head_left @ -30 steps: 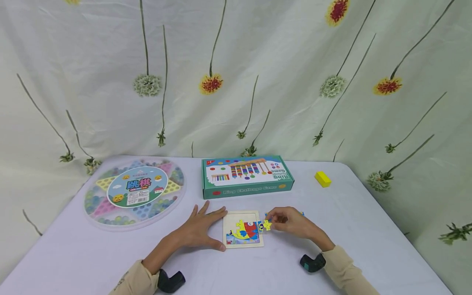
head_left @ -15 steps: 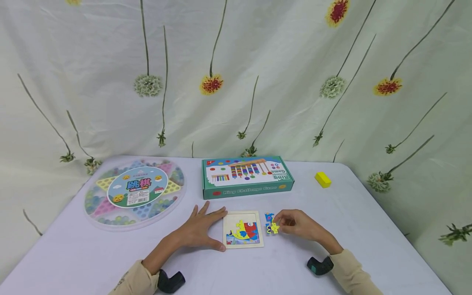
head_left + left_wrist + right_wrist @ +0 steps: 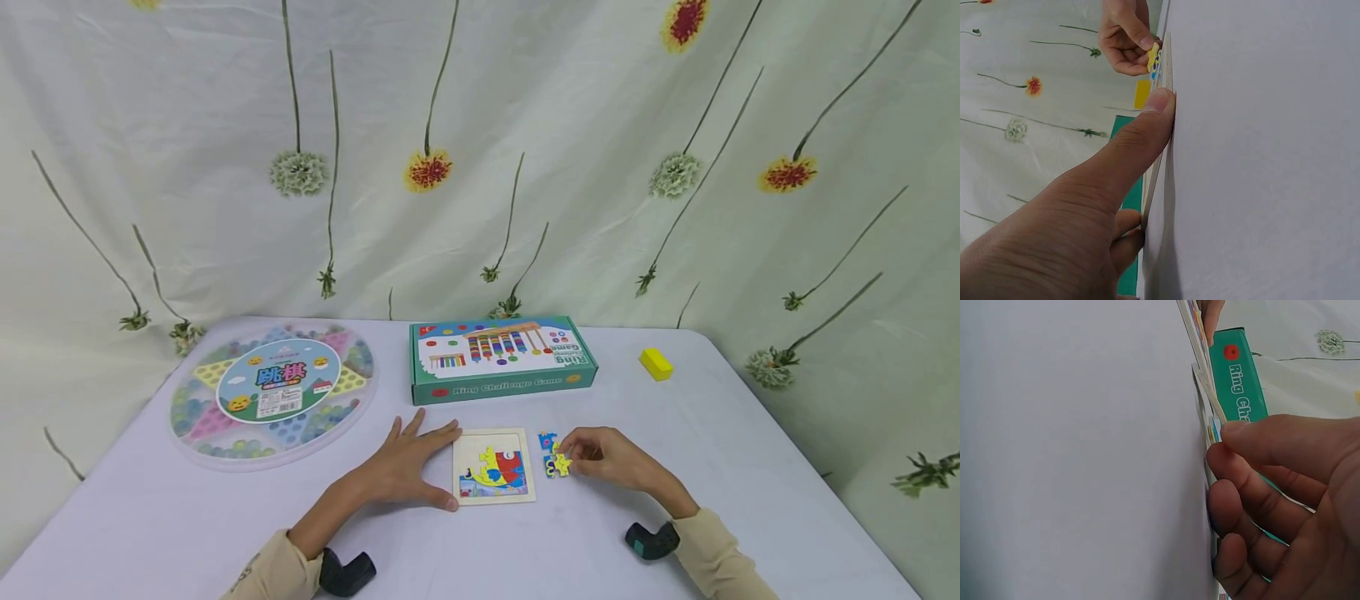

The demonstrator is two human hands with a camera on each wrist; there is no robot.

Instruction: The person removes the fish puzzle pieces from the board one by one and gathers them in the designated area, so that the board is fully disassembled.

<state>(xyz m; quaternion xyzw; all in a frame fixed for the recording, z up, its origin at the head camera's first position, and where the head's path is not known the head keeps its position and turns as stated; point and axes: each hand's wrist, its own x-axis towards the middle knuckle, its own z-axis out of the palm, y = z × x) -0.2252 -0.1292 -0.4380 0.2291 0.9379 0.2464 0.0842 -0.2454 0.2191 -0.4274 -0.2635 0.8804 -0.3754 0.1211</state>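
My left hand [image 3: 405, 465] lies spread along the left side of a small wooden puzzle tray [image 3: 469, 446]. Its thumb and forefinger touch the tray's edge, and in the left wrist view the thumb [image 3: 1129, 147] presses against that rim. Several joined pieces fill the tray's lower part with a red, yellow and blue picture. Just right of the tray, my right hand [image 3: 617, 461] pinches a yellow jigsaw piece [image 3: 561, 465] between thumb and forefinger. The right wrist view shows this piece tilted edge-on at the fingertips. Loose blue puzzle pieces [image 3: 547, 441] lie beside and under it.
A green Ring Challenge Game box [image 3: 504, 387] stands behind the tray. At the left is a round Chinese checkers set [image 3: 273, 392] with marbles. A yellow block [image 3: 657, 364] sits at the back right. A flowered curtain [image 3: 480, 233] hangs beyond the table's far edge.
My right hand has drawn back to the right, away from the tray's edge, with the yellow jigsaw piece, uncovering the loose blue pieces. The left hand has stayed in place.
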